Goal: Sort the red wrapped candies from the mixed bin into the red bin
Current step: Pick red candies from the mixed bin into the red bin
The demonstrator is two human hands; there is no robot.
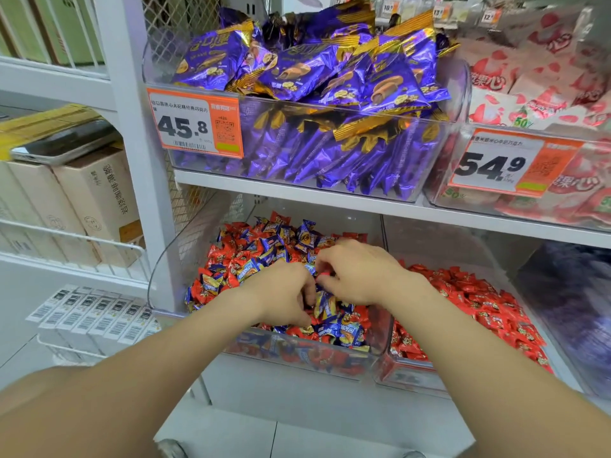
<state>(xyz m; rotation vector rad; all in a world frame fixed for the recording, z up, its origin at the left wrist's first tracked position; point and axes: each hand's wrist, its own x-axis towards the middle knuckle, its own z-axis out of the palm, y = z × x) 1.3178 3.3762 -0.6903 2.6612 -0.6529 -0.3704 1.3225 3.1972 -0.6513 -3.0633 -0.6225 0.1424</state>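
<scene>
Both hands work inside the mixed bin (186,249), which sits on the lower shelf with red and blue wrapped candies (264,249) heaped together in it. The right hand (360,272) hovers over the middle of the mixed bin, fingers and thumb drawn together on a scrap of red that looks like a red wrapped candy (323,276). The left hand (281,292), just beside it toward the front of the mixed bin, has its fingers curled down into the pile; whether they grip anything I cannot tell. The red bin (410,378) stands directly to the right of the mixed bin, wall touching wall, already holding a bed of red candies (469,302).

The step in hand seems to be picking. To do it well, pinch each piece by the twisted end of its wrapper so no blue wrapped candies (330,328) ride along, and check the colour before lifting. The left hand is best used to rake blue pieces aside and expose reds. The carry is short: lift clear of the shared wall, then release low over the red bin so nothing bounces back
</scene>
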